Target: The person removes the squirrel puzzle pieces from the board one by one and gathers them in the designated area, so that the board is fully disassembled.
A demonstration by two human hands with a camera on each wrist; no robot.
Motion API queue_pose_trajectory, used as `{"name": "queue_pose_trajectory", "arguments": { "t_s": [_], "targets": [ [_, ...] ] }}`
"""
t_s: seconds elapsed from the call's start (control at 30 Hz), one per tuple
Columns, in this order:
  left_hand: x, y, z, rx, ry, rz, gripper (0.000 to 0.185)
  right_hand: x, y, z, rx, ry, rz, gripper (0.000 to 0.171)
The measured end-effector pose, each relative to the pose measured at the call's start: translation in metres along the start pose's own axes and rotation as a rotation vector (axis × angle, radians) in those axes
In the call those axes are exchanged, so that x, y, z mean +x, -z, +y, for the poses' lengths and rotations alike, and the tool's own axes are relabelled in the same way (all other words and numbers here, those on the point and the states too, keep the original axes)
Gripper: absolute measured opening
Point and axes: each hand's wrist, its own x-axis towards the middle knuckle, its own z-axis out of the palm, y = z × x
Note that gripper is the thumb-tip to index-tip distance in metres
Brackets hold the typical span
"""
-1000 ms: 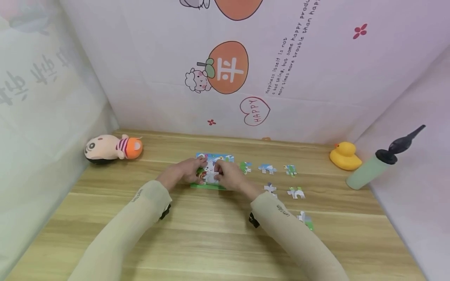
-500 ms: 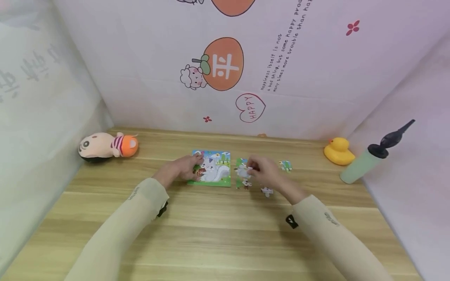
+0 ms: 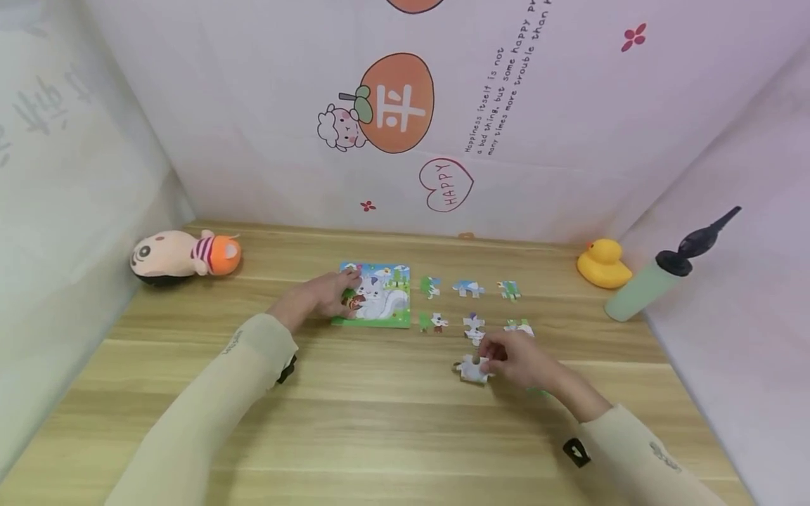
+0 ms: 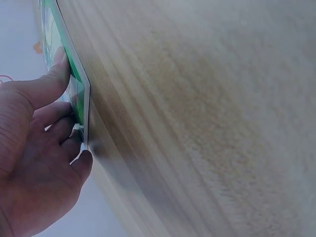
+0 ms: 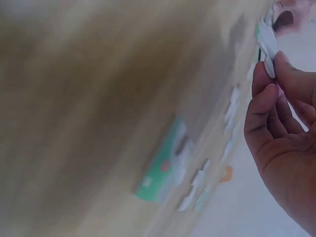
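Wooden planks make up the table (image 3: 380,422), backed by a white wall sheet printed with an orange fruit and a red heart. Both arms reach forward in beige sleeves.

The left hand (image 3: 325,295) lies low on the table, palm down, with its fingers curled over the near-left corner of the puzzle board (image 3: 380,303); the left wrist view shows the thumb (image 4: 49,84) pressed on the board's green edge (image 4: 79,98) and the fingers tucked beneath it.

The right hand (image 3: 515,358) sits well to the right of the board and nearer the person, knuckles up. It pinches a pale puzzle piece (image 3: 472,370) between thumb and fingertips (the piece sticks out to the left of the hand, at the table's surface). In the right wrist view the piece (image 5: 266,42) is held at the fingertips.

Just beyond the right hand lie loose pieces (image 3: 471,325) in two rows. Farther right stand a yellow duck (image 3: 602,263) and a green bottle (image 3: 639,290); a plush doll (image 3: 180,254) lies far left of the left hand.
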Motion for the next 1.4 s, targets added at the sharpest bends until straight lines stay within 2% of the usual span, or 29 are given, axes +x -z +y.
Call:
{"name": "queue_pose_trajectory", "arguments": {
  "t_s": [0.27,0.5,0.73,1.07,1.23,1.4],
  "targets": [
    [-0.002,0.006,-0.002,0.007,0.002,0.019,0.084,0.001,-0.006,0.001,-0.061,0.059,0.005,0.013],
    [-0.005,0.006,-0.002,-0.013,0.008,0.01,0.083,0.005,-0.008,-0.004,-0.199,0.002,0.01,0.013],
    [-0.007,0.006,-0.004,-0.022,0.025,0.018,0.083,0.006,-0.01,-0.014,-0.384,0.038,0.044,0.017],
    [-0.006,0.006,-0.006,-0.015,0.007,0.021,0.083,0.016,-0.012,-0.028,-0.483,0.017,0.004,0.019],
    [-0.004,0.004,-0.004,-0.007,-0.006,0.025,0.083,0.036,-0.005,-0.049,-0.48,0.052,-0.027,0.016],
    [0.0,-0.002,-0.002,-0.002,-0.017,0.018,0.082,0.076,-0.006,-0.077,-0.46,0.087,-0.06,0.02]
  ]
}}
